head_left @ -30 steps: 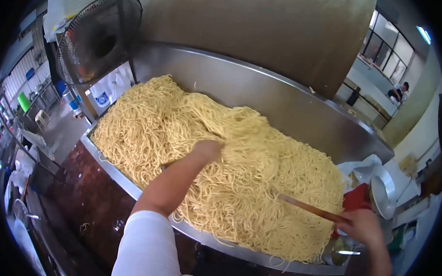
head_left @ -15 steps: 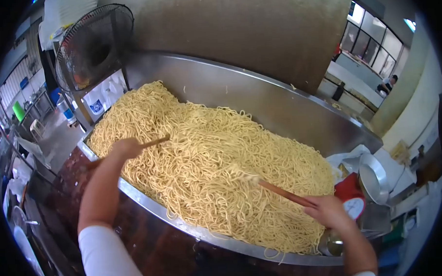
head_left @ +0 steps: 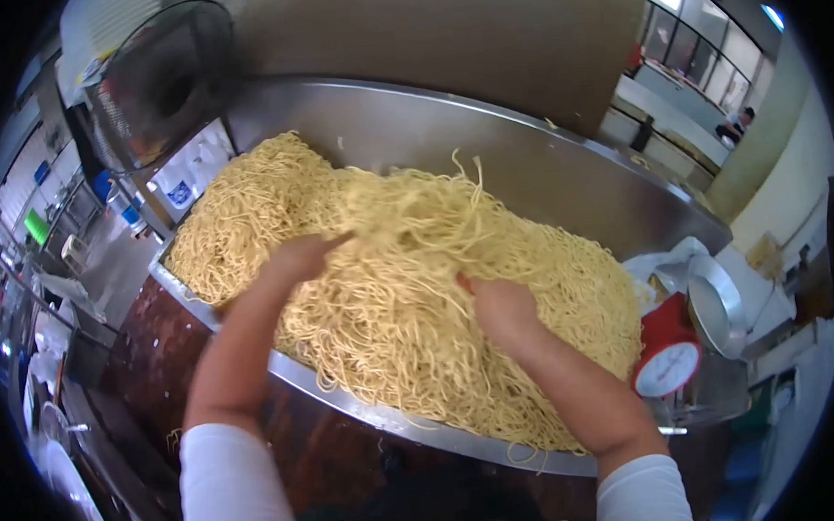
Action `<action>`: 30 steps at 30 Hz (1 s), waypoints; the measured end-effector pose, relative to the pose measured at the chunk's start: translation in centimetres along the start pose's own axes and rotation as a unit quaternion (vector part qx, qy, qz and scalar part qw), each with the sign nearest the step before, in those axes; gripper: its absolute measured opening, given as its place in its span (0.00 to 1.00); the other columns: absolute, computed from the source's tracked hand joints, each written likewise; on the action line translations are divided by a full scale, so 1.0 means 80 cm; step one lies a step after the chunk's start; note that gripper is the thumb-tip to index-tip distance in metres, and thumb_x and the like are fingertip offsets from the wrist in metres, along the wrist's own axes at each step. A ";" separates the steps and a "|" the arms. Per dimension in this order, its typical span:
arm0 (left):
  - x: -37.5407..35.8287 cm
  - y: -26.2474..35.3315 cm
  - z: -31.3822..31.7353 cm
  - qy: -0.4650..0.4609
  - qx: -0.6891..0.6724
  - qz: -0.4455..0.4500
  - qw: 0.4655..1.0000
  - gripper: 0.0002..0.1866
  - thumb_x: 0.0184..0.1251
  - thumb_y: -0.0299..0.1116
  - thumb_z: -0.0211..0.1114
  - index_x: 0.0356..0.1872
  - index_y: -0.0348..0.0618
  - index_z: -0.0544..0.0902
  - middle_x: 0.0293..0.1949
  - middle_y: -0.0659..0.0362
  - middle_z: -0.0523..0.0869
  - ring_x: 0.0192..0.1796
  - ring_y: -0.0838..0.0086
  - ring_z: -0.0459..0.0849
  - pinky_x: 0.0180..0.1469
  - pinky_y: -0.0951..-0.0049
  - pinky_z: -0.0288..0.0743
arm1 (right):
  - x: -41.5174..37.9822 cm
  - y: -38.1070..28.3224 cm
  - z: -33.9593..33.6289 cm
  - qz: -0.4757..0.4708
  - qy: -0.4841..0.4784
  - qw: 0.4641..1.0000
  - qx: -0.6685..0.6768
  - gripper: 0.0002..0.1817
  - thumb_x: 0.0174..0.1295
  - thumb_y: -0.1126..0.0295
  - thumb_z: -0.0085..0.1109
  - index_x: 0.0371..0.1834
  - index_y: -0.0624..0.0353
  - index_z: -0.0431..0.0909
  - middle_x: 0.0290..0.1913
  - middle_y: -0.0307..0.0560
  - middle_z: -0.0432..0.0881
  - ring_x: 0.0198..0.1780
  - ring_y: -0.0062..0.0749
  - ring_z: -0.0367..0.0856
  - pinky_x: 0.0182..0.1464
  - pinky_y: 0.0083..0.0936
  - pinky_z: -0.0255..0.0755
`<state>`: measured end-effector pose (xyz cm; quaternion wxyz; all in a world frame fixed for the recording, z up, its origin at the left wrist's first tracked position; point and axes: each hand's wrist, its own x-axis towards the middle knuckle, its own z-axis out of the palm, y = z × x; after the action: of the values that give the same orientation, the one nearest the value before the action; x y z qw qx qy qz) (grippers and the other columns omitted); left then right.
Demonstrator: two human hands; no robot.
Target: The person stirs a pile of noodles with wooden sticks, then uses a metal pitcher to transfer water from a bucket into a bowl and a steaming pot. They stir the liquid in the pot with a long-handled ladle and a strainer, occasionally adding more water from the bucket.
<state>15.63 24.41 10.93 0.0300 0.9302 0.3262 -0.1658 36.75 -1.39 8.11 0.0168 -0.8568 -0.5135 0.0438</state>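
Heaped yellow noodles (head_left: pixel 392 326) fill a long metal trough (head_left: pixel 334 392). My left hand (head_left: pixel 297 258) is closed round a wooden stick (head_left: pixel 341 240), whose tip points into the middle of the pile. Closed over the noodles right of centre, my right hand (head_left: pixel 504 311) grips a second wooden stick (head_left: pixel 465 282); only a short end of it shows. Between and beyond the two sticks, a blurred clump of noodles (head_left: pixel 415 210) is lifted above the heap, with a few strands sticking up against the trough's back wall.
A large fan (head_left: pixel 167 85) stands behind the trough's left end. By the right end are a red dial scale (head_left: pixel 667 369) and a round metal pan (head_left: pixel 715 310). White plastic jugs (head_left: pixel 177 182) sit under the fan. Far right, a person (head_left: pixel 736 128) is in the background.
Both hands have come closer together over the middle, the right one swinging left and forward, the left one moving right. Noodles in the centre have been raised. The view has shifted slightly.
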 end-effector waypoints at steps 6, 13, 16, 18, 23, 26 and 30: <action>-0.196 -0.128 -0.017 0.027 -0.005 -0.146 0.989 0.12 0.55 0.38 0.62 0.33 0.39 0.83 0.32 0.47 0.85 0.39 0.51 0.85 0.41 0.55 0.76 | -0.191 0.127 -0.064 0.043 -0.099 0.980 0.167 0.17 0.63 0.60 0.58 0.53 0.53 0.78 0.35 0.51 0.85 0.37 0.43 0.84 0.41 0.36 0.75; -0.142 -0.009 -0.092 -0.009 -0.283 -0.089 0.955 0.17 0.67 0.43 0.59 0.37 0.37 0.82 0.22 0.56 0.80 0.24 0.70 0.77 0.32 0.65 0.73 | -0.379 0.210 -0.212 0.243 -0.015 0.951 0.189 0.19 0.54 0.63 0.66 0.49 0.58 0.82 0.32 0.54 0.85 0.32 0.37 0.84 0.38 0.28 0.74; -0.012 0.143 -0.067 -0.058 -0.031 0.041 0.997 0.22 0.68 0.49 0.56 0.43 0.38 0.83 0.36 0.50 0.86 0.39 0.62 0.84 0.44 0.59 0.74 | -0.434 0.180 -0.267 0.289 0.026 0.955 0.061 0.20 0.52 0.64 0.66 0.48 0.59 0.83 0.34 0.56 0.85 0.35 0.47 0.84 0.39 0.30 0.75; 0.081 0.251 -0.008 -0.076 -0.062 0.061 0.993 0.20 0.71 0.47 0.51 0.50 0.46 0.83 0.46 0.49 0.85 0.47 0.62 0.84 0.51 0.60 0.75 | -0.484 0.184 -0.269 0.319 0.039 0.946 0.034 0.19 0.52 0.63 0.66 0.48 0.56 0.83 0.35 0.55 0.85 0.37 0.48 0.84 0.40 0.32 0.75; 0.088 0.347 0.043 -0.070 -0.051 0.204 0.975 0.21 0.73 0.45 0.49 0.56 0.43 0.78 0.52 0.48 0.83 0.51 0.60 0.83 0.54 0.56 0.74 | -0.422 0.252 -0.165 0.320 -0.116 0.940 0.032 0.16 0.56 0.56 0.62 0.46 0.46 0.84 0.36 0.52 0.84 0.41 0.49 0.83 0.43 0.39 0.75; 0.046 0.279 0.040 -0.111 -0.277 0.195 0.934 0.22 0.72 0.47 0.53 0.55 0.41 0.78 0.41 0.54 0.84 0.41 0.66 0.82 0.46 0.61 0.75 | -0.250 0.315 -0.057 0.184 -0.010 0.977 0.110 0.17 0.59 0.53 0.55 0.42 0.51 0.83 0.35 0.56 0.83 0.40 0.52 0.82 0.39 0.41 0.74; 0.004 0.214 -0.001 -0.043 -0.385 -0.008 0.922 0.21 0.71 0.46 0.55 0.53 0.40 0.78 0.29 0.58 0.80 0.28 0.75 0.75 0.34 0.67 0.74 | -0.090 0.240 -0.029 0.140 0.012 0.989 0.055 0.16 0.59 0.59 0.52 0.42 0.57 0.80 0.38 0.54 0.84 0.41 0.51 0.83 0.44 0.44 0.75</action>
<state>26.45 11.18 10.01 0.3985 0.8362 0.3706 -0.0677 50.45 -16.77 9.44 0.0639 -0.9184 -0.3853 0.0631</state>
